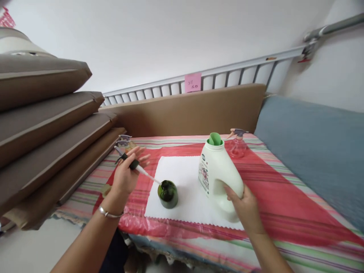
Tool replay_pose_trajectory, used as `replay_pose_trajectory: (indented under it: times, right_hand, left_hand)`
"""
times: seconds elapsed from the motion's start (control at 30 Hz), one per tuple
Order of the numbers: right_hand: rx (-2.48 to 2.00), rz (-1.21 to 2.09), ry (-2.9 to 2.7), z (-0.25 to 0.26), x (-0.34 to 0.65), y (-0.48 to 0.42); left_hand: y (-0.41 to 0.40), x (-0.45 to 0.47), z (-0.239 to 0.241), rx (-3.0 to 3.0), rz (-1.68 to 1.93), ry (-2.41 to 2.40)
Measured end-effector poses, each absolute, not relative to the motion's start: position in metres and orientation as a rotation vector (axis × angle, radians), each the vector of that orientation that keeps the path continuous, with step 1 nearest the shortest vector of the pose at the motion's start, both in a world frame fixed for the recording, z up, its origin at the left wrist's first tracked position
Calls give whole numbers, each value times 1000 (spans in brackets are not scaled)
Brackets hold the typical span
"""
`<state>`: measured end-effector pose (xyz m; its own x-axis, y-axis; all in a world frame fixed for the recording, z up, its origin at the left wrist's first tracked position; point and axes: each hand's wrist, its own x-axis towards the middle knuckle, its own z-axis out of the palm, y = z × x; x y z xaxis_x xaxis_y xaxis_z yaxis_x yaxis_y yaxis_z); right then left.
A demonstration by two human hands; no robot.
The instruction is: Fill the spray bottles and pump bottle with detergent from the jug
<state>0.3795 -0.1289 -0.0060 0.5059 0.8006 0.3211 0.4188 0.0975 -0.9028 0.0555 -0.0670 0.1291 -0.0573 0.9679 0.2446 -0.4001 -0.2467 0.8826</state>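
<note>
My left hand point(126, 172) grips a black pump top point(131, 162) between thumb and palm, with some fingers stretched out. Its white dip tube point(146, 174) slants down to the mouth of a dark green bottle point(168, 197); whether the tip touches the rim I cannot tell. The bottle stands upright on a white sheet point(182, 170) with scalloped edges. To the right, my right hand point(246, 206) is wrapped round the handle of a pale green detergent jug point(223, 167). The jug's cap is off, and a bright green pouring spout point(215, 139) shows in its neck.
Behind the jug stands a clear spray bottle point(237, 146). More spray bottles point(124, 142) are partly hidden behind my left hand. Red plastic point(273, 189) covers part of the striped cloth point(284, 248). Stacked brown cushions point(54, 125) rise at left; a blue padded panel point(313, 144) borders the right.
</note>
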Motion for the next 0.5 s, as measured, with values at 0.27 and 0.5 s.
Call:
replay_pose_trajectory:
  times: [0.27, 0.5]
  right_hand:
    - [-1228, 238, -1028, -11, 401, -142]
    - [-1116, 44, -1123, 5, 395, -173]
  left_hand:
    - [-66, 97, 120, 1374, 1696, 902]
    - [-71, 116, 103, 1624, 1525, 1044]
